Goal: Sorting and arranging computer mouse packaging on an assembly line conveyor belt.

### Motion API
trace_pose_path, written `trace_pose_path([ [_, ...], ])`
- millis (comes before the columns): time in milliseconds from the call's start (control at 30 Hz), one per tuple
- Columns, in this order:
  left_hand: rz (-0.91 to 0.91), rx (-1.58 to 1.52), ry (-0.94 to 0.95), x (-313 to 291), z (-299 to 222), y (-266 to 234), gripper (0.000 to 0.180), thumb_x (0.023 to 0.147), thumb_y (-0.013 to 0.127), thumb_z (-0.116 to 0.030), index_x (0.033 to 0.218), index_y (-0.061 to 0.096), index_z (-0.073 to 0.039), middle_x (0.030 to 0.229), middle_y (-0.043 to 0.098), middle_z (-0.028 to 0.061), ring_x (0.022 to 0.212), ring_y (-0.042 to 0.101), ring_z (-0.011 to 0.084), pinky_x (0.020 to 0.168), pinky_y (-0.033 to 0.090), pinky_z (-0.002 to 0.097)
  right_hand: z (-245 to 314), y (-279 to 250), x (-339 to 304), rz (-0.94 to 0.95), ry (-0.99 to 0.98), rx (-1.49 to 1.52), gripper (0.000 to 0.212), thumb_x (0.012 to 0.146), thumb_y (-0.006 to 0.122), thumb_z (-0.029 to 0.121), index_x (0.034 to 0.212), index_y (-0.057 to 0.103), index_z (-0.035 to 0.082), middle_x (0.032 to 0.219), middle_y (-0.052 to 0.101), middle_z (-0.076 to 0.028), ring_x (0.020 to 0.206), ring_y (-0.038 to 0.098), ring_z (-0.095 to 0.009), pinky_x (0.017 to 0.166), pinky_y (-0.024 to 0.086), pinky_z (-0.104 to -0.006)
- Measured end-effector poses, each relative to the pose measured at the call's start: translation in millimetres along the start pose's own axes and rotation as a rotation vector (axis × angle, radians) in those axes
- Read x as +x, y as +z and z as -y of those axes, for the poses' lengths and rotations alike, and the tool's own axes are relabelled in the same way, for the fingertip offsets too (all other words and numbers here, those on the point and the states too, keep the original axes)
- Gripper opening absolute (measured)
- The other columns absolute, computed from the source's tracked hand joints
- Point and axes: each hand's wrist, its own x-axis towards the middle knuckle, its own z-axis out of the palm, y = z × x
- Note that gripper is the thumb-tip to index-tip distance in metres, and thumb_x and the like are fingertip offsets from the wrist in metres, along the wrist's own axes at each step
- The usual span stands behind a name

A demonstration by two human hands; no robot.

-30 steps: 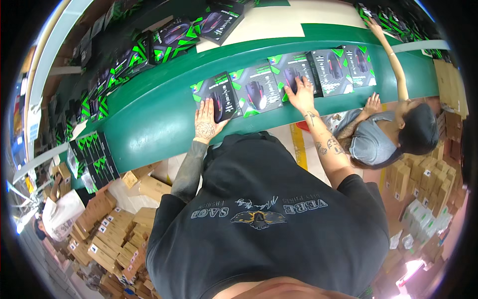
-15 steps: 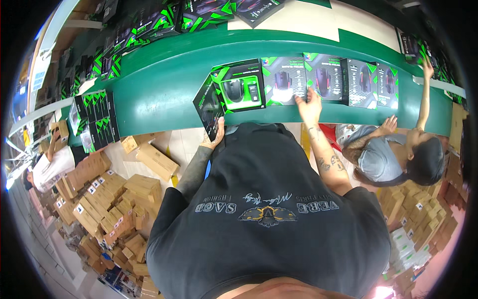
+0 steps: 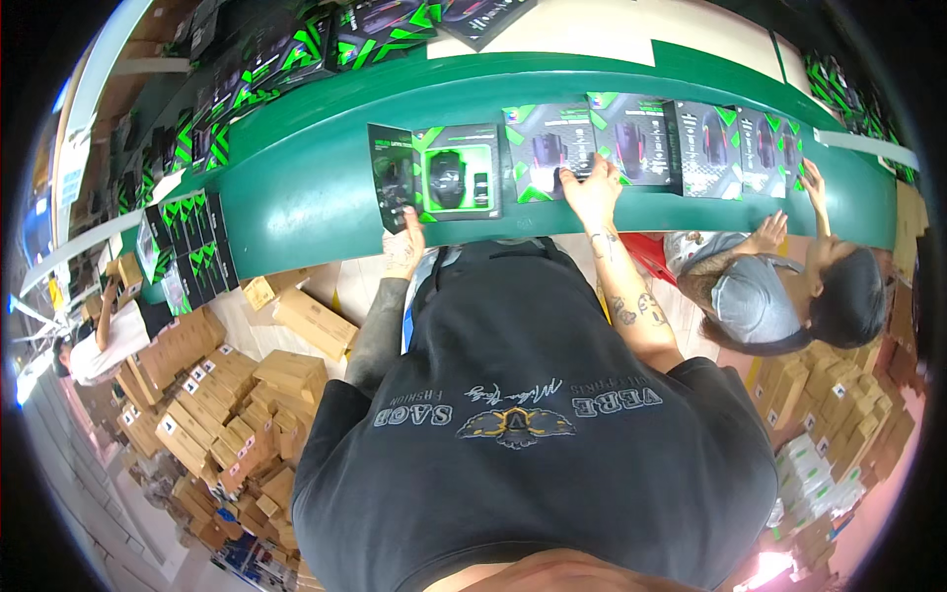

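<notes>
On the green bench an opened mouse box lies with its lid flap swung out to the left. A black mouse shows inside it, with a small dark part beside the mouse in the green-lit window. My left hand is closed on the flap's lower edge, thumb on top. My right hand rests at the lower right corner of a closed mouse box, thumb on its face and fingers bent at its edge. Another closed mouse box touches the fingertips' far side.
More mouse boxes continue the row rightward, where a co-worker reaches in. A stack of black-green boxes stands at the bench's left end. Several boxes line the far side. Brown cartons fill the floor at left.
The opened box has moved left and lies straighter, its flap now flatter. My right hand has shifted left onto the closed box. The co-worker's raised arm has come down to the row.
</notes>
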Motion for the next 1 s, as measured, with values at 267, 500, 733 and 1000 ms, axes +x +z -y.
trace_pose_path([
  [267, -0.470, 0.115, 0.380, 7.6, 18.7, -21.5, 0.028, 0.091, 0.047, -0.026, 0.100, 0.057, -0.002, 0.080, 0.062, 0.0197, 0.071, 0.060, 0.0377, 0.065, 0.047, 0.0425, 30.8, 22.3, 6.2, 0.257, 0.189, 0.334, 0.066, 0.071, 0.069, 0.031, 0.123, 0.044, -0.001, 0.108, 0.055, -0.026, 0.106, 0.051, -0.036, 0.091, 0.041, -0.0396],
  [500, -0.271, 0.080, 0.180, 14.3, 52.3, -20.3, 0.033, 0.093, 0.042, -0.029, 0.087, 0.059, -0.001, 0.072, 0.061, 0.0180, 0.069, 0.061, 0.0323, 0.061, 0.045, 0.0410, 93.6, 0.8, -36.5, 0.310, -0.561, 0.303, 0.042, 0.083, 0.055, 0.016, 0.121, 0.044, 0.001, 0.081, 0.063, -0.019, 0.068, 0.063, -0.034, 0.060, 0.051, -0.0411],
  [733, -0.301, -0.033, 0.245, -9.2, 78.8, -16.6, 0.031, 0.094, 0.041, -0.023, 0.086, 0.058, 0.002, 0.071, 0.060, 0.0153, 0.068, 0.060, 0.0289, 0.062, 0.046, 0.0378, 74.1, -0.6, -96.4, 0.721, -0.913, 0.518, 0.075, 0.074, 0.058, 0.018, 0.138, 0.020, 0.005, 0.069, 0.060, -0.017, 0.058, 0.060, -0.035, 0.054, 0.050, -0.0430],
  [1000, -0.101, 0.242, 0.560, -14.6, 34.9, -44.4, 0.058, 0.081, 0.048, -0.001, 0.136, 0.028, -0.001, 0.133, 0.038, 0.0210, 0.112, 0.048, 0.0344, 0.088, 0.044, 0.0364, 63.6, -5.5, -43.4, 0.209, -0.518, 0.456, 0.063, 0.076, 0.059, 0.019, 0.132, 0.036, 0.001, 0.092, 0.059, -0.023, 0.083, 0.060, -0.037, 0.074, 0.049, -0.0424],
])
